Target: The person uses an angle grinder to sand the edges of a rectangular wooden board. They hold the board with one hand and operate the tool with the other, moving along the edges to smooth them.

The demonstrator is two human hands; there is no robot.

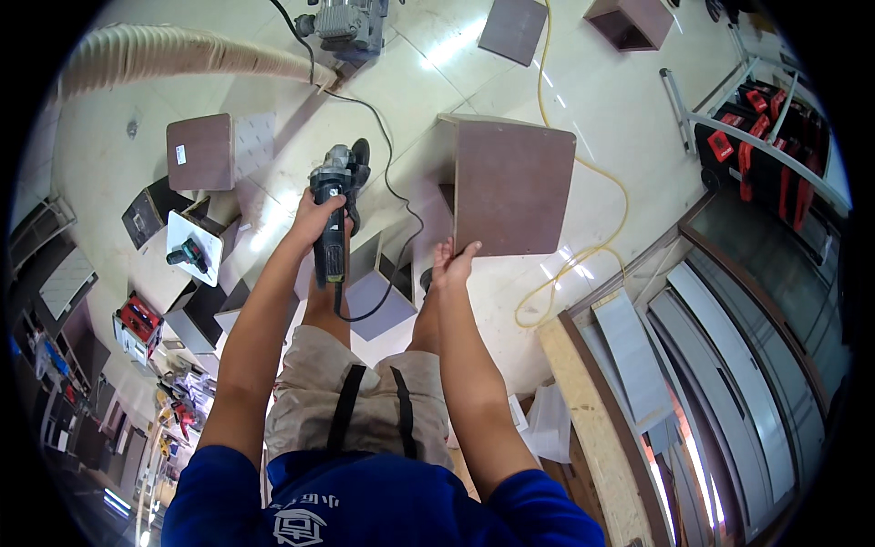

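My left hand [315, 217] is wrapped round the body of a dark angle grinder [330, 255]. The grinder's grey head and round disc point away from me, and its black cord loops off to the right. My right hand [453, 266] grips the near lower corner of a brown wooden box [515, 187], thumb on the brown panel and fingers at the edge. The box's open side faces left, toward the grinder; the disc is apart from it. Much of the box's inside is hidden.
A ribbed hose [173, 56] and a grey motor unit [351, 25] stand at the far left. Several boxes, among them a brown one [199, 153], lie to the left. A yellow hose [625, 205] curls across the floor. Stacked panels [720, 356] lean at the right.
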